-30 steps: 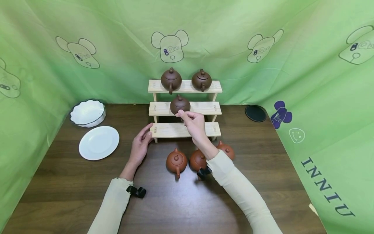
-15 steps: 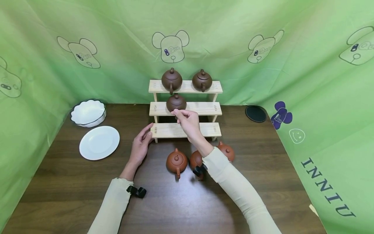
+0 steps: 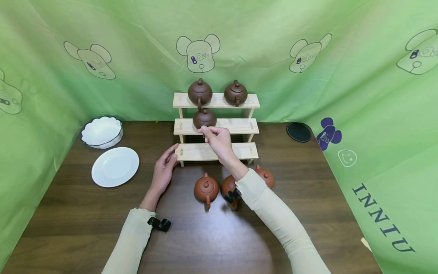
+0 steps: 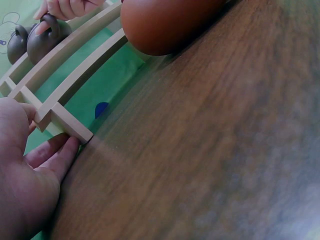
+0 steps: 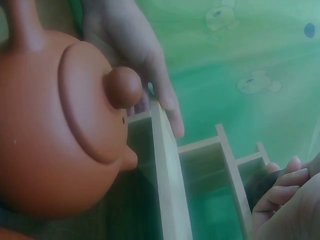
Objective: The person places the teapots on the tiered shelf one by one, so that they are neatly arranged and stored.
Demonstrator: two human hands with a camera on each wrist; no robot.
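Observation:
A dark brown teapot (image 3: 204, 118) stands at the left half of the middle step of a wooden tiered stand (image 3: 236, 126). My right hand (image 3: 219, 142) pinches its handle from the front; in the left wrist view a fingertip passes through that handle (image 4: 50, 22). Whether the teapot's base rests fully on the board is hidden. My left hand (image 3: 162, 175) holds the left end of the lowest step, thumb and fingers on either side of the board. Two more dark brown teapots, left (image 3: 200, 92) and right (image 3: 235, 93), sit on the top step.
Three reddish-brown teapots, left (image 3: 206, 187), middle (image 3: 228, 184) and right (image 3: 265, 176), stand before the stand, the right two partly behind my forearm. A scalloped white bowl (image 3: 102, 132) and white plate (image 3: 115, 167) lie left. A black round coaster (image 3: 299, 132) lies right.
My right hand has shifted the dark teapot leftward along the middle step, slowing over the last half second. My left hand has stayed at the lowest step's end.

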